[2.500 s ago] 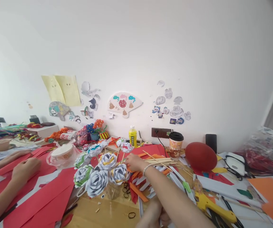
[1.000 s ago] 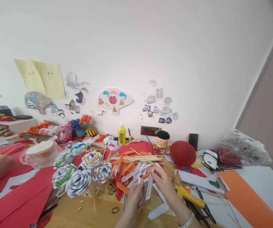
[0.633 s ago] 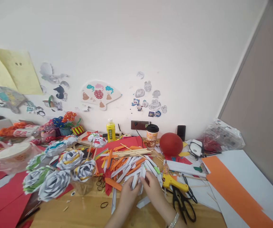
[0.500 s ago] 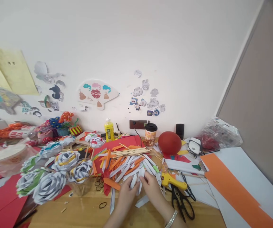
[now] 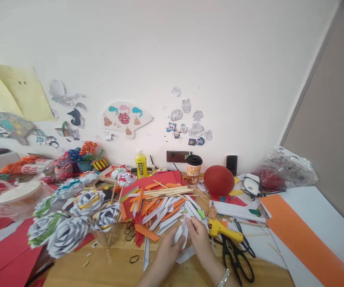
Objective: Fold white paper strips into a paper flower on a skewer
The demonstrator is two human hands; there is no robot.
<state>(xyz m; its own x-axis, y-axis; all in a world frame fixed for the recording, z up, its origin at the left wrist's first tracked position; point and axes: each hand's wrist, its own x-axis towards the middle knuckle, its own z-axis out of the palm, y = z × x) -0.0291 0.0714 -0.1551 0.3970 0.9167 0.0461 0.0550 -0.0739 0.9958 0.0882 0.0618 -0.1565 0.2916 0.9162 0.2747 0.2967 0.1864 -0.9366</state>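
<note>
Near the front of the wooden table, my left hand (image 5: 171, 248) has its fingers closed on a folded white paper strip (image 5: 178, 233). Close beside it, my right hand (image 5: 198, 237) pinches a white paper piece (image 5: 185, 228) between thumb and fingers. The two pieces meet or overlap; whether they are joined I cannot tell. Just beyond my hands lies a heap of folded white and orange paper strips (image 5: 163, 209). A loose white strip (image 5: 186, 254) rests on the table under my right wrist.
At right lie a yellow glue gun (image 5: 224, 230) and black-handled scissors (image 5: 237, 261). White paper flowers (image 5: 70, 235) stand at left. Behind the heap are wooden sticks (image 5: 167, 193), a lidded cup (image 5: 193, 173), a red balloon (image 5: 219, 180) and a yellow bottle (image 5: 141, 164).
The whole view has shifted slightly, so everything sits further right. My hands have drawn a little nearer to me, still gripping the white paper pieces.
</note>
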